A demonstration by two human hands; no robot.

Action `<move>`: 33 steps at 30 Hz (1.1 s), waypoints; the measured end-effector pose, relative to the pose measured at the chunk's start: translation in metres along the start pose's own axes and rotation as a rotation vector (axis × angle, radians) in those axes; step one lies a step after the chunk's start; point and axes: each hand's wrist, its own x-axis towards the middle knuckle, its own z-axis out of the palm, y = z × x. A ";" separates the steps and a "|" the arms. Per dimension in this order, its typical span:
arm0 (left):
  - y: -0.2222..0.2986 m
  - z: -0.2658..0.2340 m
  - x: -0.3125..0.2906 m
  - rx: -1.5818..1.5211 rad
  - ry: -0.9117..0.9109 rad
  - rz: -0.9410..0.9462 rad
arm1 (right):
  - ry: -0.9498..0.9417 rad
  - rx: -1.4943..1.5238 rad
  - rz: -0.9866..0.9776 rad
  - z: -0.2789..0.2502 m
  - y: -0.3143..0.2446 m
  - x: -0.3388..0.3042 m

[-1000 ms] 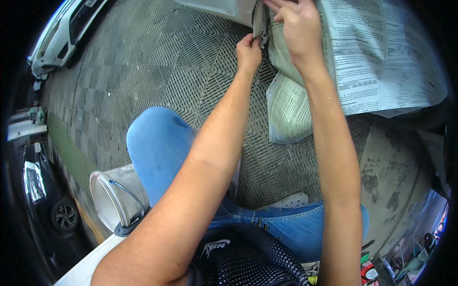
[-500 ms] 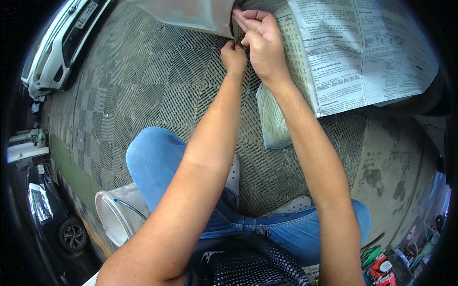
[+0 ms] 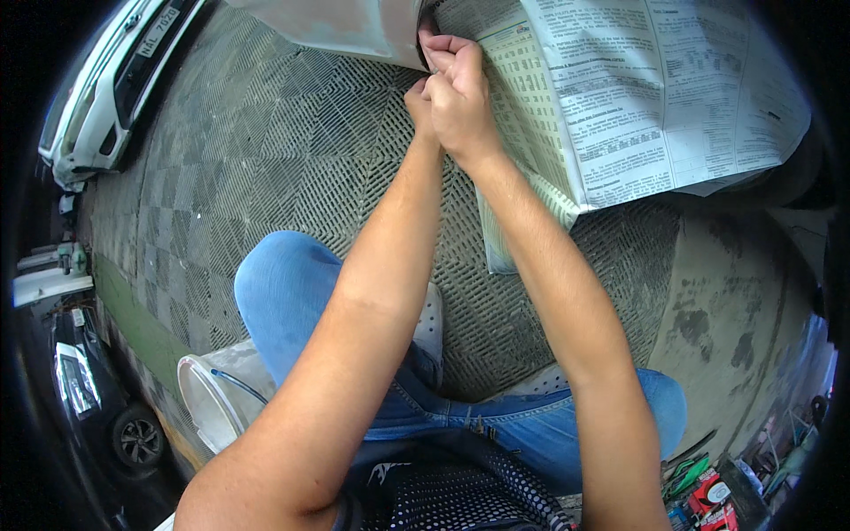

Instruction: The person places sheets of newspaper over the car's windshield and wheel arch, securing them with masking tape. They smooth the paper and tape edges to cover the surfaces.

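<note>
Both my hands are together at the top middle, at the lower corner of a grey-white painted panel (image 3: 354,25). My right hand (image 3: 460,102) is closed, its thumb and curled fingers at the panel's edge and partly over my left hand. Fingers of my left hand (image 3: 420,108) are pinched just below that corner. Whatever lies between the fingers of either hand is hidden or too small to make out. Beside my right hand a large sheet of newspaper (image 3: 646,106) hangs over a dark rounded thing. A yellowish newspaper sheet (image 3: 527,106) reaches down behind my right forearm.
Patterned grey floor mats (image 3: 301,142) lie under me. A white bucket (image 3: 205,398) with a blue tube stands by my left knee. A white car (image 3: 115,97) and a dark car (image 3: 97,398) are at the left. Assorted supplies (image 3: 717,496) sit at the lower right.
My right hand has moved left and slightly down, closer against my left hand. My left hand has shifted slightly left. The yellowish newspaper's lower part has changed shape beside my right forearm.
</note>
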 end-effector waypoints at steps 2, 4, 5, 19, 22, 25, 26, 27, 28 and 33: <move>0.007 0.003 -0.007 0.006 0.009 0.022 | -0.026 -0.052 0.072 -0.009 0.005 0.002; 0.013 0.005 -0.011 0.006 0.022 -0.011 | -0.066 -0.069 0.054 -0.013 0.009 -0.001; 0.015 0.005 -0.011 0.007 0.029 -0.029 | -0.062 -0.072 0.079 -0.012 0.011 -0.002; -0.003 -0.006 0.012 0.127 -0.083 0.045 | -0.003 -0.266 0.047 -0.011 0.022 -0.008; 0.000 -0.011 0.012 0.008 -0.105 -0.008 | -0.010 -0.288 0.040 -0.013 0.028 -0.008; 0.002 -0.010 0.011 0.090 -0.025 -0.003 | -0.010 -0.267 0.048 -0.012 0.035 -0.010; 0.002 -0.009 0.012 0.131 0.009 -0.014 | -0.009 -0.268 0.044 -0.011 0.037 -0.010; 0.001 -0.008 0.013 0.173 0.042 -0.024 | -0.007 -0.268 0.052 -0.010 0.039 -0.011; 0.000 -0.006 0.014 0.146 0.049 -0.043 | -0.012 -0.287 0.049 -0.010 0.040 -0.011; -0.008 -0.007 0.014 0.065 -0.030 -0.003 | 0.009 -0.321 0.100 -0.009 0.052 -0.012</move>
